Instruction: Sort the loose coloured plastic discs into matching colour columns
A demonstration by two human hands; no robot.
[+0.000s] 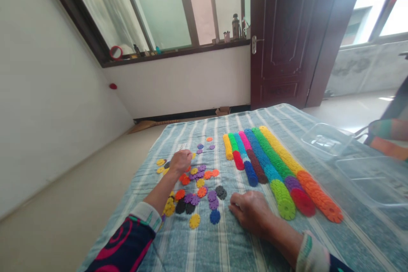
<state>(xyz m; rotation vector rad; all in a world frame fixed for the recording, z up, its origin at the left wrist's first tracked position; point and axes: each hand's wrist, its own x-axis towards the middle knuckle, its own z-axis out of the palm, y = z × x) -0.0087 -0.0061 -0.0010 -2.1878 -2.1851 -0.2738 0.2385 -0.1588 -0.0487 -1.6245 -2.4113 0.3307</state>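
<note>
My left hand (181,160) is closed over the far left part of a loose spread of notched plastic discs. A yellow disc edge (194,155) shows by its fingertips, and whether they grip it is hidden. My right hand (250,208) rests low with curled fingers, between the loose discs and the sorted rows; I cannot see what is inside it. Black discs (220,192) and a blue disc (215,216) lie to its left. Purple discs (213,199), orange discs (180,194) and a yellow disc (194,221) are scattered nearby. A lime green row (282,199) ends just beyond my right wrist.
Overlapping discs form several colour-sorted rows, including a yellow row (277,146) and an orange row (320,195). Two clear plastic containers, one a box (328,138), the other a tray (366,178), sit at right on the striped cloth (204,255). A brown door (287,29) stands behind.
</note>
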